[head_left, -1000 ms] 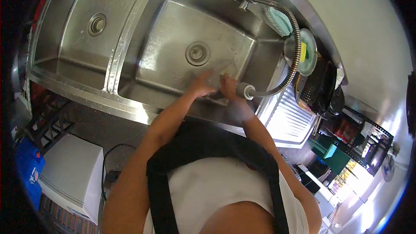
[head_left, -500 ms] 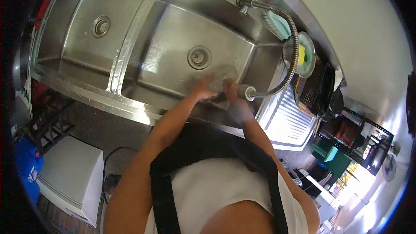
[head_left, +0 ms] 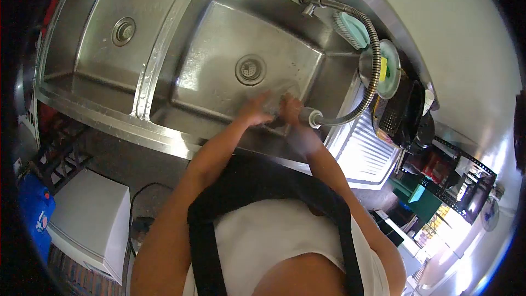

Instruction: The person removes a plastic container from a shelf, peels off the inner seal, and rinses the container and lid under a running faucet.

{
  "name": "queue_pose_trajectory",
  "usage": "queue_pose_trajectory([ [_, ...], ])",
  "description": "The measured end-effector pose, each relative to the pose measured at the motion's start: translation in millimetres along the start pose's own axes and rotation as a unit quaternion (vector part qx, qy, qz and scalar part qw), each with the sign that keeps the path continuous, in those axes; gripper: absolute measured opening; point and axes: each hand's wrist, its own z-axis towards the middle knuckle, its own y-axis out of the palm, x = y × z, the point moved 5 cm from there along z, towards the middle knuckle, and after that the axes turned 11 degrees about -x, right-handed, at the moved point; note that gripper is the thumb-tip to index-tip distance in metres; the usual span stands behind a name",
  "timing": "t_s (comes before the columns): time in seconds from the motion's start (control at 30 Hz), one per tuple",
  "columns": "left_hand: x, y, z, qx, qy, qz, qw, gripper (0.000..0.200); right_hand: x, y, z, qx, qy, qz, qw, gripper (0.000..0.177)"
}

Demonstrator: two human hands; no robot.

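Note:
In the head view, my right hand [head_left: 291, 111] is at a metal spray head [head_left: 309, 117] on the end of a flexible hose, over the front right of the large sink basin [head_left: 213, 49]. Its fingers look closed round the sprayer's body, though the grip is partly hidden. A faint blur like running water shows just beyond the fingertips. My left hand [head_left: 255, 111] is just to the left, low in the basin, its thumb and fingers apart and holding nothing. The round drain [head_left: 251, 69] lies beyond both hands.
A smaller basin [head_left: 148, 11] adjoins on the left. The steel hose [head_left: 376, 55] arches over the right side. Beside it are a light-blue brush [head_left: 355, 30], a bowl [head_left: 390, 85] with a yellow sponge [head_left: 383, 69], dark crates [head_left: 395, 112] and a ribbed drainboard [head_left: 364, 153].
The view has shifted slightly. My left hand has moved a little within the basin, and my right hand stays at the spray head.

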Motion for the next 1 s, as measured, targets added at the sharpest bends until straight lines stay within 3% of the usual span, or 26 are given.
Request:
queue_pose_trajectory([
  [0.17,9.0,-3.6,-6.1,0.002,-0.012,-0.021,1.000,0.097,19.2,5.9,13.6,0.004,0.002,0.027,1.000,0.027],
  [0.3,11.7,-10.3,-14.2,-0.018,-0.061,0.036,0.997,0.098,120.5,45.8,68.4,0.050,-0.029,0.092,0.994,0.026],
  [0.33,10.4,-9.4,-10.3,-0.018,-0.056,0.024,0.998,0.097,116.6,47.4,68.3,0.050,-0.031,0.089,0.994,0.026],
  [0.4,-2.2,-2.7,-3.2,-0.014,-0.030,0.013,0.999,0.098,106.1,84.5,53.4,-0.104,0.015,0.110,0.988,0.028],
  [0.7,-14.3,5.5,2.1,-0.011,0.000,-0.001,1.000,0.099,9.2,39.0,-32.3,0.062,-0.051,0.109,0.991,0.032],
  [0.83,-9.4,1.6,-0.3,-0.027,-0.011,-0.016,0.999,0.099,-15.3,9.4,-40.9,0.003,-0.018,0.076,0.997,0.034],
  [0.93,-5.9,2.5,2.8,0.030,0.058,0.019,0.998,0.099,-14.2,13.7,-35.0,-0.036,-0.030,0.194,0.980,0.034],
  [1.0,1.2,-3.2,-0.3,0.010,0.028,0.002,1.000,0.099,-23.8,10.9,-37.6,0.048,-0.058,0.019,0.997,0.031],
])
